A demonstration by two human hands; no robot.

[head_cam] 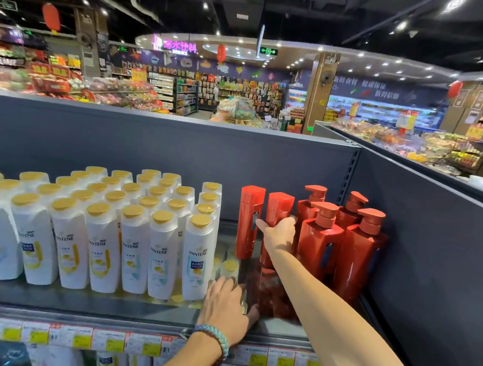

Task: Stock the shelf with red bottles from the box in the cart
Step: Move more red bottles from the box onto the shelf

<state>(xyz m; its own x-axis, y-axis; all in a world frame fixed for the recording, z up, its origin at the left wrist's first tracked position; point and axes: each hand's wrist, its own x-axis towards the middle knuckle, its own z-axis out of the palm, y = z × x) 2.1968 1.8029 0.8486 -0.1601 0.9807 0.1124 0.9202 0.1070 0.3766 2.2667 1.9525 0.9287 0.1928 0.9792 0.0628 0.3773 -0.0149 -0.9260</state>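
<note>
Red bottle (279, 209) stands upright, cap up, fingers of right hand (279, 235) round it.

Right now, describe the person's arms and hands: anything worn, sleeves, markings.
Both forearms are bare, no sleeves in view. Neither the left hand nor the right hand is gloved. The left wrist carries a braided blue-green bracelet with a darker reddish band beside it. Nothing is worn on the right arm.

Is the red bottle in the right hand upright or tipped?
Upright: the red bottle stands cap up, parallel to its neighbour, the right hand gripping its middle.
</note>
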